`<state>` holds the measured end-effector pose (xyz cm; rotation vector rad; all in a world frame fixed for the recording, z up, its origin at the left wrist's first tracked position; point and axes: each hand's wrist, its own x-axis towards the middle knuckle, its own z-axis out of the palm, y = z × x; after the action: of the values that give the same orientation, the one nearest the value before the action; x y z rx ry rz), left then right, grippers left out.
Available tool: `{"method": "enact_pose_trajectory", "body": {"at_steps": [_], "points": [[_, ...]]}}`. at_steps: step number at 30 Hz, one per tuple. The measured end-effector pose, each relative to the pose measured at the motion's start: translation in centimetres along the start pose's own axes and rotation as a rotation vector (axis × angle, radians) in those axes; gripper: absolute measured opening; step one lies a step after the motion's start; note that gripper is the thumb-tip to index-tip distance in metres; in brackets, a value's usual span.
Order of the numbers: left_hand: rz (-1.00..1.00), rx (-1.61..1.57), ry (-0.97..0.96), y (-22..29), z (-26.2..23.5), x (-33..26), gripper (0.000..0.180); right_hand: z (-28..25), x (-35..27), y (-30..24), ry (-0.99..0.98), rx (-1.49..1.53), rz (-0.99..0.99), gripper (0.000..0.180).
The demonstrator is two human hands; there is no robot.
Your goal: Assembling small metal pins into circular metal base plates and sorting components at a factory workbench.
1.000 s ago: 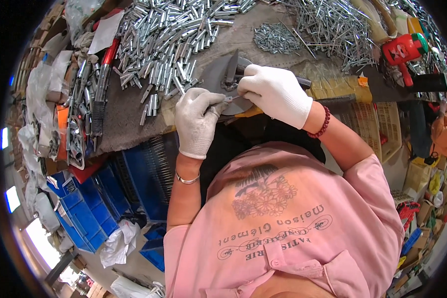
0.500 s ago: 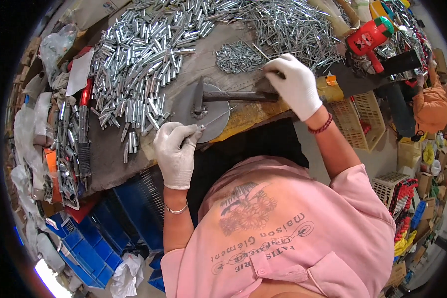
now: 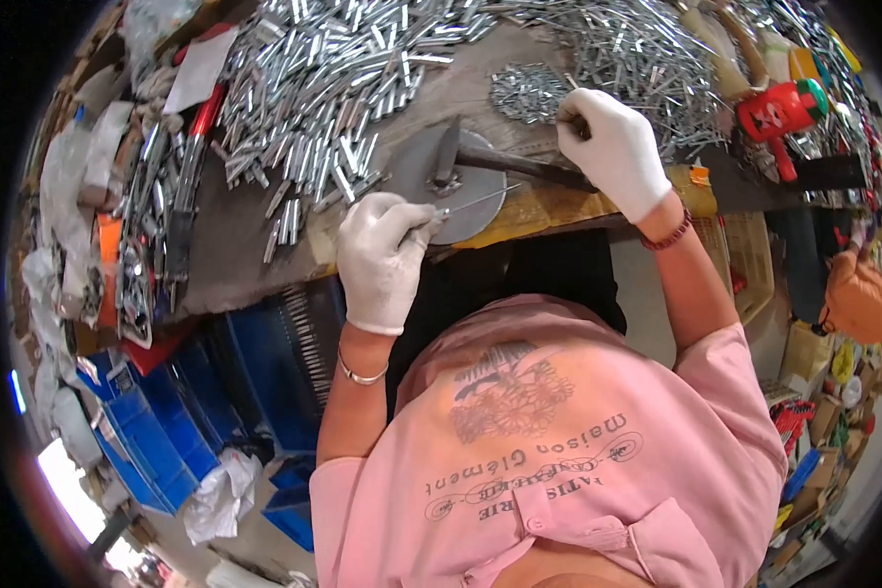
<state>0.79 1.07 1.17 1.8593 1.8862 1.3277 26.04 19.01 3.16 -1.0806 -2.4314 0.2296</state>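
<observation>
My left hand (image 3: 382, 263), in a white glove, pinches the end of a thin metal rod (image 3: 485, 198) at the near-left rim of a round grey metal disc (image 3: 472, 218). The rod reaches over the disc. A hammer (image 3: 519, 164) lies with its head on the disc and its handle pointing right. My gloved right hand (image 3: 619, 152) is closed above the handle's end, beside a heap of small metal pins (image 3: 527, 93). A thin rod (image 3: 570, 81) sticks up from its fingertips; the rest of it is hidden.
Short metal tubes (image 3: 314, 108) cover the bench's left, and long thin rods (image 3: 647, 59) lie far right. A red bottle with a green cap (image 3: 782, 110) stands at right. Tools line the left edge. Blue bins (image 3: 157, 431) sit below. A co-worker in orange (image 3: 860, 299) is at far right.
The whole view has shifted, so the bench appears higher and further right. The rod tip at my right fingers now points more upward. My left hand keeps its pinch.
</observation>
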Motion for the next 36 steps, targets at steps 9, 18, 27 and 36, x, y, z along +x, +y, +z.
{"method": "enact_pose_trajectory", "body": {"at_steps": [9, 18, 27, 36], "points": [[0.002, -0.044, 0.009, -0.5, 0.2, 0.1, 0.019, 3.1, -1.9, -9.3, -0.058, 0.624, -0.110, 0.015], [-0.003, -0.028, 0.029, -0.9, 0.5, -0.3, 0.021, 3.8, -2.0, -9.7, -0.042, 0.462, -0.171, 0.015], [-0.051, -0.060, 0.008, -0.7, 0.6, -0.3, 0.020, 3.4, -2.0, -9.5, -0.086, 0.383, -0.224, 0.012], [-0.093, -0.033, -0.021, -0.2, 0.1, -0.1, 0.016, 1.1, -1.6, -5.9, -0.036, -0.048, -0.213, 0.033]]}}
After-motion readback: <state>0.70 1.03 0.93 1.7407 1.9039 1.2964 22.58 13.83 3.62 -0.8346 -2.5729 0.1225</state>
